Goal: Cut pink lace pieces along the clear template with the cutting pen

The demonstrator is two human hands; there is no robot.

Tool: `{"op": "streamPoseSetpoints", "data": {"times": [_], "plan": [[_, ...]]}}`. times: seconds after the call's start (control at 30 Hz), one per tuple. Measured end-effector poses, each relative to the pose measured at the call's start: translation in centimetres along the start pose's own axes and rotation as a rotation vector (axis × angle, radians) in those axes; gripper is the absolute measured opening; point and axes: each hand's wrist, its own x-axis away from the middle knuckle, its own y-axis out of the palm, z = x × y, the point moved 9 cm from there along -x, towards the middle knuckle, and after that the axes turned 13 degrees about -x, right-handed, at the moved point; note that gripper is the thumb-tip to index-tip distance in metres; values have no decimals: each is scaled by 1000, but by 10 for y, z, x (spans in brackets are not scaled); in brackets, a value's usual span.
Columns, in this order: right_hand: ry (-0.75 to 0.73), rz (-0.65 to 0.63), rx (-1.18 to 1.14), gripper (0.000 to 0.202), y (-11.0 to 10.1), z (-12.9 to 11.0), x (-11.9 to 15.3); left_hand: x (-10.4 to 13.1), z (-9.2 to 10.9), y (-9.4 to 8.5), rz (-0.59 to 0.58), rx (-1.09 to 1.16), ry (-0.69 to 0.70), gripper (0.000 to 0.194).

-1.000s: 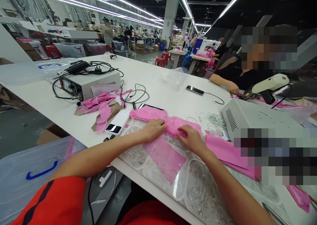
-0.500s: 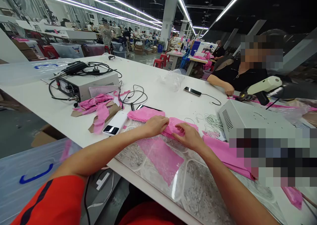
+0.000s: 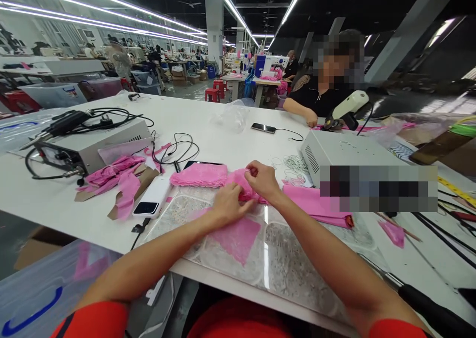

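Observation:
A small heap of pink lace-edged fabric lies on the clear-covered mat. My right hand pinches its upper right part between thumb and bent fingers. On the heap's near side my left hand rests with bent fingers on the fabric, its thumb stretched apart. A flat stack of pink lace-edged pieces sits just left of the heap. Below my left hand, a single pink piece is spread on the mat. Folded pink cloth lies to the right of my right hand.
A white power bank, pink scraps and a grey box with a cabled handpiece stand at left. At right are rubber bands, another grey box and cables. A co-worker sits across the table.
The view has swung to the right. My left hand has come nearer along the heap's front edge, and my right hand has risen to its upper right part, now pinching fabric.

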Motion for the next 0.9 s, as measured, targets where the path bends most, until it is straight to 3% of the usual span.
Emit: {"op": "streamPoseSetpoints", "data": {"times": [0.13, 0.23, 0.33, 0.43, 0.57, 0.67, 0.77, 0.9], "plan": [[27, 150, -45, 9, -33, -4, 9, -16, 25, 13, 3, -14, 0, 26], [74, 281, -51, 16, -78, 6, 30, -23, 45, 11, 33, -17, 76, 15], [163, 387, -9, 24, -129, 28, 76, -12, 71, 6, 48, 13, 254, 10], [262, 414, 87, 25, -164, 50, 139, 17, 100, 4, 24, 64, 481, 13], [381, 366, 186, 25, -177, 67, 216, 57, 132, 4, -36, 111, 756, 16], [461, 309, 272, 20, -178, 71, 250, 66, 140, 7, -117, 181, 843, 16], [493, 253, 429, 14, -180, 69, 261, 58, 139, 12, -134, 225, 822, 21], [438, 204, 525, 18, -179, 68, 258, 59, 139, 28, -158, 122, 859, 30]]}}
